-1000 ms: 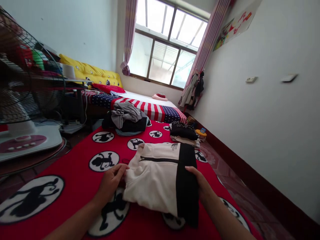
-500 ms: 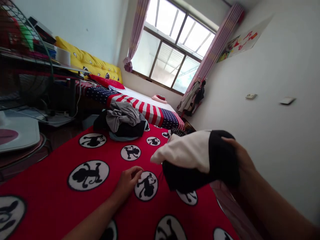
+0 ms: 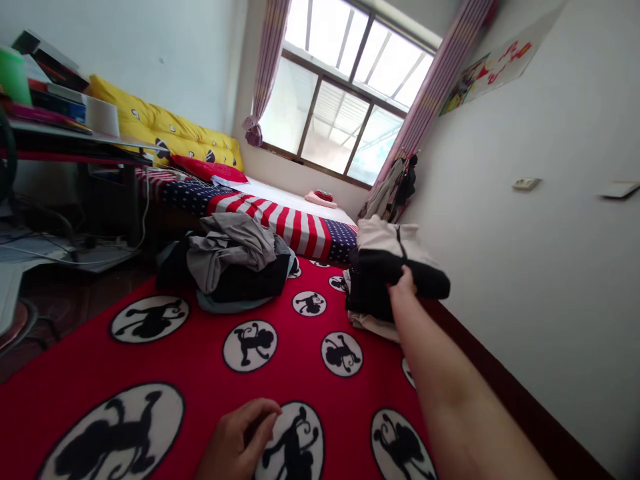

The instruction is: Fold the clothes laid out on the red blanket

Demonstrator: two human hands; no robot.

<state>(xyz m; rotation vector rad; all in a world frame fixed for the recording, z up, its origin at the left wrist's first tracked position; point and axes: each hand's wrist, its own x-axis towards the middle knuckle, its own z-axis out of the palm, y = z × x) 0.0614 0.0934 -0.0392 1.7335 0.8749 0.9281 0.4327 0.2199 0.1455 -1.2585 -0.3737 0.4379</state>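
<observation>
At the right, my right hand (image 3: 401, 283) grips the near side of a folded black-and-white garment (image 3: 400, 243); a dark line runs down its pale part. The garment is over a stack of folded clothes (image 3: 367, 300), black with a pale layer at the bottom. Whether it rests fully on the stack I cannot tell. Close to me, my left hand (image 3: 245, 433) lies over the red blanket (image 3: 200, 367), fingers curved and thumb apart, with nothing in it. Farther left sits a loose heap of grey and black clothes (image 3: 235, 253).
Behind the blanket stands a bed (image 3: 295, 230) with a striped, starred cover. A cluttered desk (image 3: 75, 137) is at the left, with a white-topped stool (image 3: 13, 287) in front. A white wall (image 3: 525, 267) borders the right side.
My right hand has carried the garment forward and away from me, to the stack. My left hand sits lower in view, still holding nothing. The view has shifted closer to the clothes.
</observation>
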